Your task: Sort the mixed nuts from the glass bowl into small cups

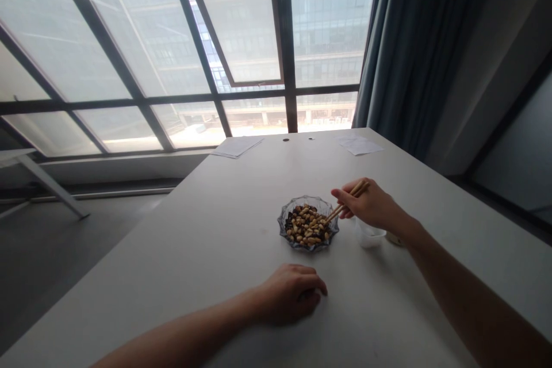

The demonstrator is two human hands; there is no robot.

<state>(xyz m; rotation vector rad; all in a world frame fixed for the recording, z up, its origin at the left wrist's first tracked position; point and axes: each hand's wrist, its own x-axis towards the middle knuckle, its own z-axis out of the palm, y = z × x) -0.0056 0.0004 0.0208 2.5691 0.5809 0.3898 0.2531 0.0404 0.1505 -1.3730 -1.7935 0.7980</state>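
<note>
My right hand (pixel 366 201) grips a pair of wooden chopsticks (pixel 347 201), slanting down to the left. Their tips reach the right side of a scalloped clear glass bowl (pixel 284 236) and touch or nearly touch the contents. Inside lie peanuts (pixel 310 231) mixed with dark pieces, perhaps dried chilli. Whether the tips pinch a peanut is too small to tell. Below the bowl, my left hand (pixel 293 293) rests on the table with its fingers loosely curled in, holding nothing visible. A small translucent plastic container (pixel 369 236) stands right of the bowl, partly hidden by my right hand.
Behind the container, my right forearm mostly covers a brownish object (pixel 393 238). White table (pixel 207 230) spreads all around. Papers (pixel 237 147) lie at its far left corner, and another sheet (pixel 361 145) at the far right. Windows and a dark curtain (pixel 405 57) stand beyond.
</note>
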